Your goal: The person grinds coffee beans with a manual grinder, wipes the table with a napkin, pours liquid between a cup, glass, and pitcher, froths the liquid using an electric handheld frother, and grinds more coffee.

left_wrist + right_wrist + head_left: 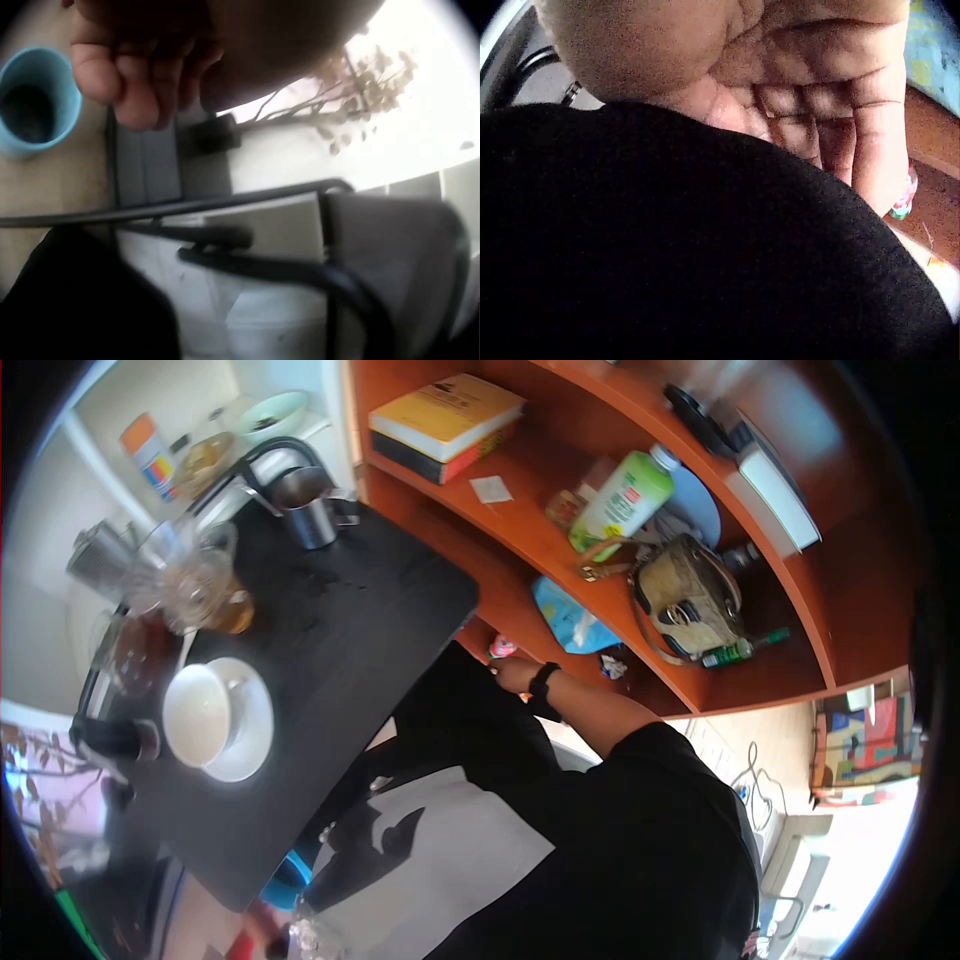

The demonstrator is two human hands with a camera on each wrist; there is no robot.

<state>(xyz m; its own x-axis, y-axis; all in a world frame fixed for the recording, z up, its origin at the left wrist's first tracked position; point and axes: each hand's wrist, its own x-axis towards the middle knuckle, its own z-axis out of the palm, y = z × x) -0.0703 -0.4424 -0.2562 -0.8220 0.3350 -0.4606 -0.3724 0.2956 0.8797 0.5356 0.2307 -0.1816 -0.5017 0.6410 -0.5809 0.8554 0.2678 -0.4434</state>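
My right hand (514, 675) lies at the knee of the black trousers (667, 240), beside the lower shelf. Its palm and loosely extended fingers show in the right wrist view, with nothing held. My left hand (187, 52) hangs in the air with fingers loosely bent and nothing in them. Near it in the left wrist view stands a blue bin (73, 97), with a black metal frame (172, 210) below the fingers. On the black table (370, 600) a white cup (195, 715) sits on a white saucer (258, 730).
A steel pitcher (308, 510) stands at the table's far end, with glassware (190, 585) along its left side. The orange-brown shelf (600, 585) at right holds books (450, 415), a green-labelled bottle (625, 500) and a small bag (690, 595). Grey paper (460, 860) lies over my lap.
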